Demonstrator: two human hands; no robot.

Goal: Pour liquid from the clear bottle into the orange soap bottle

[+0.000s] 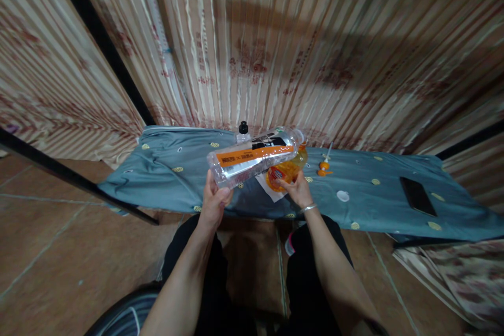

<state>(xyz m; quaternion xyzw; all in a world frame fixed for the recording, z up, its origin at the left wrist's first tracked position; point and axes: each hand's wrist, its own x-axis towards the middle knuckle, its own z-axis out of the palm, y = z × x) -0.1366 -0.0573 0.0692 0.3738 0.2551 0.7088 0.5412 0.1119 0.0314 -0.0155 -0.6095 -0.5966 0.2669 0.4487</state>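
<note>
A large clear bottle (252, 156) with an orange and silver label lies tilted in the air, its neck up at the right. My left hand (214, 200) is closed round its lower left end. Beneath the bottle's neck is a smaller bottle of orange liquid (284, 172), held by my right hand (298, 189) with the fingers wrapped on its side. The clear bottle's neck partly covers the top of the orange one, so whether they touch cannot be told. White paper (271, 190) lies under the orange bottle. An orange pump head (324, 167) rests on the cloth to the right.
The narrow surface has a blue-green cloth (370, 210) over it. On it are a white round cap (343, 196), a black phone (417, 196) at the right, and a bottle with a black top (243, 128) at the back. A pleated curtain (252, 52) hangs behind; dark poles (98, 42) slant at the left.
</note>
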